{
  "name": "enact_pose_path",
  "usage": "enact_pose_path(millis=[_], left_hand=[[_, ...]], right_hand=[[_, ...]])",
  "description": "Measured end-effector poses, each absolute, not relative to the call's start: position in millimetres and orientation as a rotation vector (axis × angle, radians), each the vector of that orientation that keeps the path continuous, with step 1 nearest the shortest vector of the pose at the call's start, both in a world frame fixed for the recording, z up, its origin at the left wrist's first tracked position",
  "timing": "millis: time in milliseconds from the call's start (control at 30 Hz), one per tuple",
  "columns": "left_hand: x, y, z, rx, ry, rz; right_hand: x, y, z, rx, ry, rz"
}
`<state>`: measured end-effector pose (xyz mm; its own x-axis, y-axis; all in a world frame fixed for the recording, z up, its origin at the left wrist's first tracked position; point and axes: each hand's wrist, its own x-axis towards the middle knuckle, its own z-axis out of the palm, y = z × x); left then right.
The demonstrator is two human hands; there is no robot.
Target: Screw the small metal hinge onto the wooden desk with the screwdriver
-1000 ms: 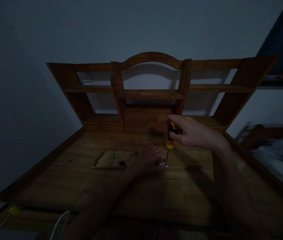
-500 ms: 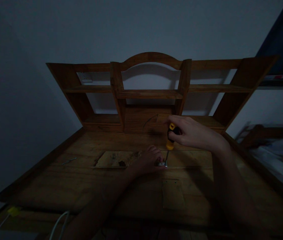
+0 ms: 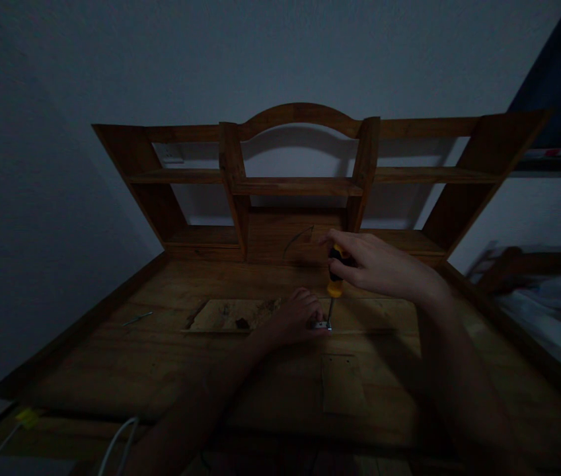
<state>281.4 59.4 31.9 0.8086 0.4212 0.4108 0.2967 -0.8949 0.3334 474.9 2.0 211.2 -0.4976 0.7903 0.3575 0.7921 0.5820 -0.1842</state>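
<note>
My right hand (image 3: 362,264) is closed around the yellow and black handle of a screwdriver (image 3: 334,288). Its shaft points down, nearly upright, and the tip meets a small metal bracket (image 3: 320,324) on the wooden desk top. Low on the wood, my left hand (image 3: 300,316) has its fingers curled and pressed against the bracket's left end, holding it down. The fingers partly cover the bracket. A long light wooden strip (image 3: 379,314) runs beneath it, and the strip's left part has a rough, damaged patch (image 3: 243,322).
A wooden shelf unit (image 3: 297,186) stands along the back against the wall. A thin metal piece (image 3: 137,318) lies on the left. Nearer me is a small rectangular wooden panel (image 3: 342,383). A white cable (image 3: 117,441) and a yellow object (image 3: 27,416) are at the front left.
My right hand has turned a little around the screwdriver handle, its forefinger reaching farther left. The handle has shifted slightly left; the tip and my left hand have stayed in place.
</note>
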Motion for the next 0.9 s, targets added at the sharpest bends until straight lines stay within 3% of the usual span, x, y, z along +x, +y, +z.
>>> enact_pose_path(millis=[267, 500, 900], left_hand=[[281.5, 59.6, 32.9, 2.758, 0.569, 0.667], [281.4, 59.8, 30.6, 2.746, 0.552, 0.700], [281.1, 60.6, 31.5, 2.765, 0.566, 0.693]], right_hand=[[473.9, 5.6, 207.7, -1.436, -2.366, -0.172], [474.7, 4.9, 210.1, -1.277, -2.406, -0.031], [474.6, 3.2, 209.3, -1.313, -2.409, -0.068]])
